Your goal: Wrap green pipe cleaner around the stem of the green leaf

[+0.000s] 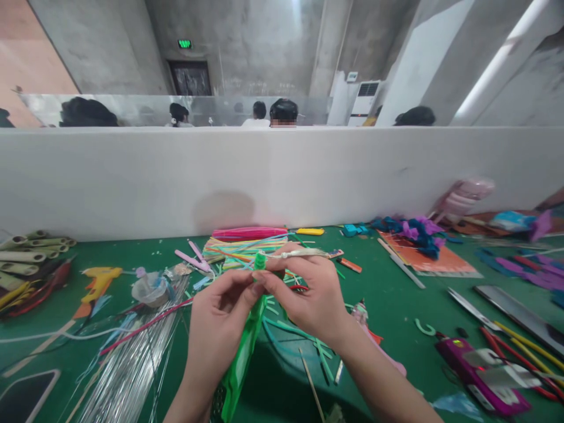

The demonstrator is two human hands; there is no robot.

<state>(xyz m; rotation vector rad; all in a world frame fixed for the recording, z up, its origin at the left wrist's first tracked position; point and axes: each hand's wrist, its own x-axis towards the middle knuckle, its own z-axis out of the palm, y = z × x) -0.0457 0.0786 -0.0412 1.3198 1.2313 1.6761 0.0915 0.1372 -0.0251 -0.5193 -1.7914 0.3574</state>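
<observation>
My left hand (218, 323) and my right hand (308, 296) meet above a green table (388, 305). Both pinch a long green strip (244, 352) that hangs down toward me, its crinkled top (259, 261) sticking up between the fingertips. My right hand also grips a thin pale stick with a wrapped end (304, 254) pointing right. Under the hands lies a pile of coloured straws (240, 247) and cut green pieces (308, 335).
A bundle of silver wires (132, 364) lies at the lower left, beside a yellow glue gun (99, 281) and paper rolls (26, 252). A purple glue gun (480, 370), orange paper (423, 252), blue and purple scraps and a metal ruler (515, 308) lie right. A white partition (264, 176) stands behind; other people sit beyond it.
</observation>
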